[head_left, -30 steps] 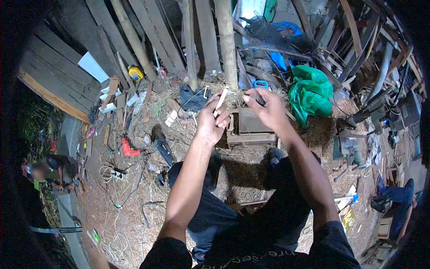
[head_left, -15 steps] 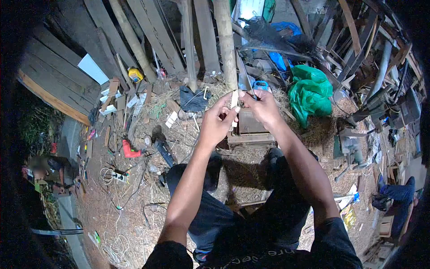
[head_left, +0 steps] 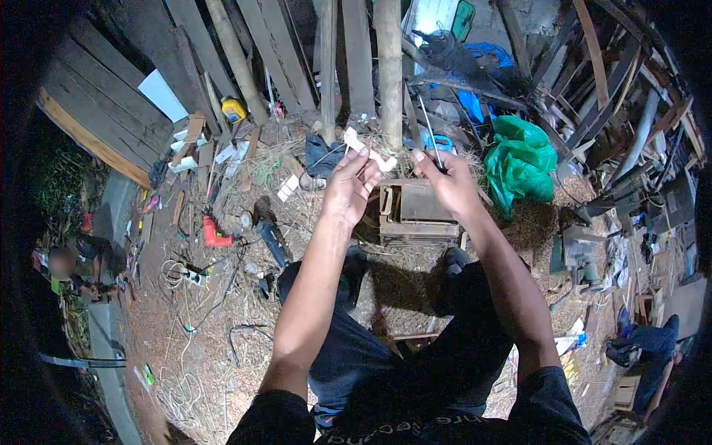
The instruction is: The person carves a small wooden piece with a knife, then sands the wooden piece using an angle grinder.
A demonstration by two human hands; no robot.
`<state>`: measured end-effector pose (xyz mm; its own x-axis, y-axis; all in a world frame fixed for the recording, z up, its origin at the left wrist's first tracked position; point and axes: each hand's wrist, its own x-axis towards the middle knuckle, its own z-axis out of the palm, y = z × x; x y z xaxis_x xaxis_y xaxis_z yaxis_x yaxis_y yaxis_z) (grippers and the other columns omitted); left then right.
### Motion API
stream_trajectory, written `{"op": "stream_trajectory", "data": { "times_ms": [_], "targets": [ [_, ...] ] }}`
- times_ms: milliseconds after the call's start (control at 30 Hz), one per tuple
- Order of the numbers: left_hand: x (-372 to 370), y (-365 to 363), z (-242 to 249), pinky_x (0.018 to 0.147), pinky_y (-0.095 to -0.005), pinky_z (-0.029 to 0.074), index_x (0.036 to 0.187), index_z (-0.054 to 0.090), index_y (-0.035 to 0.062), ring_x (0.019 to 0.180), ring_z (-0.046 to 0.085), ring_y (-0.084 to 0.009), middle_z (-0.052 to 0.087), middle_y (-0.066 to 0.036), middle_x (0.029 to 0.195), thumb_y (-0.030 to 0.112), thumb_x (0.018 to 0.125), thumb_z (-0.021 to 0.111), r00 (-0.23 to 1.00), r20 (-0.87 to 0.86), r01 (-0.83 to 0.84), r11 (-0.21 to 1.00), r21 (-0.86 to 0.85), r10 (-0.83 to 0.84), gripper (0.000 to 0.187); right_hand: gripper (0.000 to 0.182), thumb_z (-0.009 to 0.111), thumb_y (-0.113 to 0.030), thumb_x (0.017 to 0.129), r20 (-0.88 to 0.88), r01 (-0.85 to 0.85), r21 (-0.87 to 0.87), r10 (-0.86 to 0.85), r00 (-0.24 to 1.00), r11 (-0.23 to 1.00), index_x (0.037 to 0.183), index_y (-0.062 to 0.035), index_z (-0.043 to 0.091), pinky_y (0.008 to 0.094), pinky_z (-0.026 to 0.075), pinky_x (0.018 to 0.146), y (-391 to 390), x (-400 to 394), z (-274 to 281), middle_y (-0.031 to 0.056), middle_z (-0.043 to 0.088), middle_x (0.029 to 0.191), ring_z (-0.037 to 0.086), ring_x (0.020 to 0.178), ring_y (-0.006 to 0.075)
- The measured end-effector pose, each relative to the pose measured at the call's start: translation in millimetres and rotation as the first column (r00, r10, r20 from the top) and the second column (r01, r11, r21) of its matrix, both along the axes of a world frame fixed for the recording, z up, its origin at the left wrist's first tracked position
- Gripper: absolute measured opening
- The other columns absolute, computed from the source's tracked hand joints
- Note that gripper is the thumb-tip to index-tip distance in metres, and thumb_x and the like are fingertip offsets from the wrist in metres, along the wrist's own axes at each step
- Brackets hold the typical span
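Between the thumb and fingers of my left hand (head_left: 350, 189) is a small pale piece (head_left: 380, 161), notched or curved at its ends. My right hand (head_left: 446, 180) grips a thin pointed tool (head_left: 427, 122) whose narrow shaft sticks up past the fingers; its handle is hidden in the palm. The two hands are apart, the tool not touching the pale piece. Just below them stands a small wooden box or block (head_left: 419, 231) on the ground, between my feet and a round post (head_left: 389, 74).
A red power tool (head_left: 215, 232) and an angle grinder (head_left: 273, 243) lie left, near cords (head_left: 182, 397). A green plastic bag (head_left: 519, 165) is at right. Planks (head_left: 274, 55) lean behind. One person (head_left: 89, 259) is far left; another's legs (head_left: 653, 345) show far right.
My hands have moved apart. The pale piece, upright between both hands before, is now tilted in my left hand alone. The thin tool in my right hand shows more clearly.
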<state>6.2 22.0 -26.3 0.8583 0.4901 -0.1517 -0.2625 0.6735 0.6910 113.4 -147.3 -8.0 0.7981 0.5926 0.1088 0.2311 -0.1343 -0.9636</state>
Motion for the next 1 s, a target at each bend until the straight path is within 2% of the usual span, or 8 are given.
{"op": "stream_trajectory", "data": {
  "times_ms": [67,333,433,633,800,867,900,1000],
  "targets": [
    [0.9,-5.9,-0.3,0.073,-0.0258,0.052,0.104,0.056,0.0094,0.09,0.063,-0.0147,0.063,-0.003,0.099,0.013,0.089,0.067,1.0,-0.012,-0.02,0.999,-0.031,0.02,0.019,0.03,0.062,-0.033,0.094,-0.025,-0.015,0.061,0.017,1.0,0.998,0.08,-0.0074,0.067,0.0235,0.023,0.043,1.4,-10.2,5.0,-0.0094,0.044,0.053,0.034,0.045,0.0022],
    [5.1,-15.7,3.0,0.075,-0.0289,0.052,0.102,0.056,0.0071,0.098,0.063,-0.0186,0.063,-0.005,0.099,0.013,0.088,0.068,0.997,-0.003,0.073,0.997,0.025,-0.073,0.019,0.029,0.063,-0.032,0.093,-0.284,-0.013,0.132,0.05,0.957,0.991,0.082,-0.0056,0.064,0.0213,0.023,0.037,2.9,-10.2,5.5,-0.0068,0.049,0.053,0.035,0.038,0.002],
    [4.3,-13.5,0.7,0.072,-0.0291,0.052,0.101,0.056,0.0066,0.096,0.063,-0.0186,0.063,-0.005,0.098,0.014,0.088,0.068,0.994,-0.055,0.103,0.992,0.075,-0.099,0.019,0.029,0.065,-0.032,0.092,-0.368,-0.038,0.146,0.089,0.925,0.989,0.079,-0.0061,0.062,0.022,0.023,0.036,-2.3,-4.4,6.4,-0.0057,0.05,0.054,0.035,0.037,0.0029],
    [1.9,-15.8,5.1,0.066,-0.0274,0.05,0.105,0.055,0.0075,0.086,0.062,-0.0162,0.061,-0.005,0.097,0.017,0.09,0.064,0.994,-0.064,0.094,0.996,0.002,-0.093,0.02,0.029,0.066,-0.033,0.089,-0.419,-0.004,0.158,0.071,0.905,0.987,0.078,-0.0067,0.061,0.0241,0.024,0.035,-3.5,2.6,7.6,-0.0031,0.05,0.057,0.035,0.037,0.0053],
    [2.6,-22.0,8.8,0.061,-0.0257,0.044,0.116,0.053,0.0056,0.076,0.058,-0.0134,0.059,-0.004,0.095,0.015,0.092,0.061,0.993,-0.116,0.042,0.98,0.193,-0.02,0.027,0.031,0.062,-0.032,0.089,-0.509,0.004,0.174,0.086,0.857,0.985,0.072,-0.0076,0.055,0.025,0.025,0.035,-9.4,7.4,15.2,-0.0003,0.053,0.062,0.034,0.037,0.0065],
    [1.9,-27.8,14.4,0.06,-0.0255,0.043,0.121,0.054,0.0035,0.071,0.057,-0.0121,0.057,-0.003,0.091,0.013,0.092,0.06,0.988,-0.155,0.033,0.973,0.23,0.003,0.032,0.025,0.059,-0.029,0.09,-0.535,-0.005,0.176,0.099,0.839,0.984,0.085,-0.0056,0.055,0.0237,0.026,0.035,-10.9,8.8,14.9,0.0002,0.054,0.064,0.035,0.038,0.0055],
    [0.8,-27.2,10.4,0.06,-0.0245,0.043,0.121,0.056,0.0042,0.07,0.057,-0.0107,0.059,-0.002,0.092,0.013,0.091,0.061,0.987,-0.156,0.087,0.963,0.253,-0.049,0.031,0.023,0.057,-0.028,0.091,-0.548,-0.008,0.177,0.105,0.83,0.984,0.092,-0.0046,0.055,0.023,0.026,0.035,-12.0,9.7,14.7,0.0005,0.054,0.066,0.035,0.038,0.005],
    [1.6,-20.9,7.7,0.056,-0.0203,0.042,0.12,0.061,0.0022,0.065,0.055,-0.0069,0.065,-0.004,0.092,0.01,0.091,0.06,0.957,-0.211,0.265,0.901,0.342,-0.201,0.03,0.023,0.058,-0.028,0.091,-0.579,0.021,0.083,0.031,0.815,0.996,0.087,-0.0056,0.054,0.023,0.026,0.035,-14.0,12.8,14.4,-0.0001,0.053,0.064,0.035,0.038,0.0051]
  ]
}}
